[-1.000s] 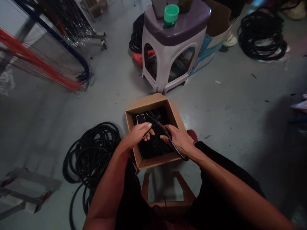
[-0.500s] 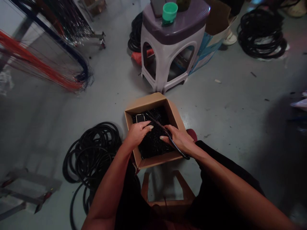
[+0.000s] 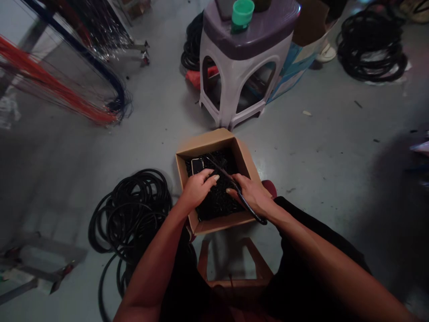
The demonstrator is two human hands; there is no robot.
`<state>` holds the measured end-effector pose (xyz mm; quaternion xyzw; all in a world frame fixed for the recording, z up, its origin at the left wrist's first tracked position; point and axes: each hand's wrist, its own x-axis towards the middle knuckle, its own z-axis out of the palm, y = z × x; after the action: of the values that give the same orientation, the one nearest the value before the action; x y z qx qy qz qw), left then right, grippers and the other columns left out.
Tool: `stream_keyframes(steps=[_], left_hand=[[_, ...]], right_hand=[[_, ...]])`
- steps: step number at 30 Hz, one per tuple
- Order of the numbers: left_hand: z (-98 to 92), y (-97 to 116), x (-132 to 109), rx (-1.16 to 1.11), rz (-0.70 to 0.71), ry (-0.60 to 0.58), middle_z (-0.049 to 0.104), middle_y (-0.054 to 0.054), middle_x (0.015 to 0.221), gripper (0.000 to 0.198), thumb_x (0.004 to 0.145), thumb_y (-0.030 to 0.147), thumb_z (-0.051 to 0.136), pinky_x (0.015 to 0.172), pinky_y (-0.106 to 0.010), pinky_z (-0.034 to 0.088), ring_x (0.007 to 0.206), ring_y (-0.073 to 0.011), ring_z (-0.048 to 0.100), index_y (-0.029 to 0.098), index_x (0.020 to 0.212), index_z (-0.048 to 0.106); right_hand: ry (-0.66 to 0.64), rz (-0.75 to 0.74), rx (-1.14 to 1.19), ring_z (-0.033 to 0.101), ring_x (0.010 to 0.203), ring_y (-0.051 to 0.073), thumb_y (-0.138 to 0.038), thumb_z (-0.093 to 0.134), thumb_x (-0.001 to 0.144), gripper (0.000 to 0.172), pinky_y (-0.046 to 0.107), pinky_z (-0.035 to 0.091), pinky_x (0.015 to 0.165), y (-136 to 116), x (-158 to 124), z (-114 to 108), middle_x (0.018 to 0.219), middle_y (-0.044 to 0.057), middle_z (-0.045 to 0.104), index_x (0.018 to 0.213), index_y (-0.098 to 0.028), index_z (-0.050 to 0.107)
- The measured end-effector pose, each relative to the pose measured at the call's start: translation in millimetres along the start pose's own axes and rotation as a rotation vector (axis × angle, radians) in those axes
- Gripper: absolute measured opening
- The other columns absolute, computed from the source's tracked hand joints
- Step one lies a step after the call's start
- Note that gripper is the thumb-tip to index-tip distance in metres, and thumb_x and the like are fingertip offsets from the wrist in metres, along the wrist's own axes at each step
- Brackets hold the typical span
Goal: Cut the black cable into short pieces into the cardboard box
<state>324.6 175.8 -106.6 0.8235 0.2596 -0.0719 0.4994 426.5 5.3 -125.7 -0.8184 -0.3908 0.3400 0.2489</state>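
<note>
Both my hands are over an open cardboard box (image 3: 248, 154) that holds a heap of small black pieces (image 3: 217, 205). My right hand (image 3: 251, 192) is closed around a long, thin black cable-like piece (image 3: 248, 206); its glossy lower end sticks out past the box's near right corner, and its thin upper end points into the box. My left hand (image 3: 198, 188) is at the box's left side, thumb and forefinger drawn together. What they pinch, if anything, is too dark to make out. A dark rectangular thing with a pale rim (image 3: 197, 166) lies just beyond that hand.
Coiled black cable (image 3: 130, 210) lies on the floor at left, with another coil (image 3: 372, 49) at far right. A purple-topped stool (image 3: 228, 85) bearing a green cup (image 3: 242, 14) stands beyond the box. Orange wires (image 3: 60, 89) hang at upper left. A person's shoe (image 3: 325, 52) shows behind.
The view has shifted slightly. My left hand has moved a little to the right, nearer the cable-like piece. My right hand keeps its hold.
</note>
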Motion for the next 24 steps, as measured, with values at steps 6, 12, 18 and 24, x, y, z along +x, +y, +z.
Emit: stream_keyframes(steps=[6, 12, 18, 24], left_hand=[[1.8, -2, 0, -0.529, -0.092, -0.204, 0.063, -0.004, 0.079, 0.040, 0.091, 0.049, 0.041, 0.055, -0.022, 0.039, 0.056, -0.0065, 0.049, 0.013, 0.086, 0.058], [-0.3, -1, 1, -0.631, -0.086, -0.231, 0.062, -0.003, 0.076, 0.042, 0.087, 0.049, 0.049, 0.051, -0.020, 0.035, 0.052, -0.0049, 0.043, 0.011, 0.098, 0.062], [2.3, -2, 6, -0.104, -0.028, 0.025, 0.071, -0.006, 0.088, 0.038, 0.086, 0.038, 0.051, 0.068, -0.026, 0.047, 0.069, -0.0130, 0.060, 0.013, 0.111, 0.066], [10.8, -1, 5, 0.125, 0.026, 0.145, 0.065, -0.009, 0.123, 0.036, 0.088, 0.033, 0.052, 0.102, -0.035, 0.042, 0.115, -0.0218, 0.059, 0.015, 0.116, 0.067]], right_hand=[[0.012, -0.040, 0.008, 0.057, 0.087, 0.023, -0.039, 0.046, 0.089, 0.026, 0.032, 0.039, 0.070, 0, -1, -6, 0.098, 0.009, 0.060, 0.105, -0.020, 0.052], [-0.009, -0.084, 0.079, 0.056, 0.087, 0.023, -0.040, 0.049, 0.089, 0.029, 0.035, 0.041, 0.073, 5, -2, -9, 0.101, 0.009, 0.059, 0.111, -0.022, 0.052], [0.020, -0.023, -0.002, 0.056, 0.088, 0.024, -0.046, 0.048, 0.089, 0.034, 0.033, 0.039, 0.070, 4, -4, -7, 0.101, 0.011, 0.058, 0.110, -0.020, 0.053], [0.003, -0.015, -0.008, 0.056, 0.091, 0.025, -0.047, 0.047, 0.090, 0.037, 0.034, 0.039, 0.072, 3, -2, 1, 0.102, 0.012, 0.059, 0.112, -0.017, 0.052]])
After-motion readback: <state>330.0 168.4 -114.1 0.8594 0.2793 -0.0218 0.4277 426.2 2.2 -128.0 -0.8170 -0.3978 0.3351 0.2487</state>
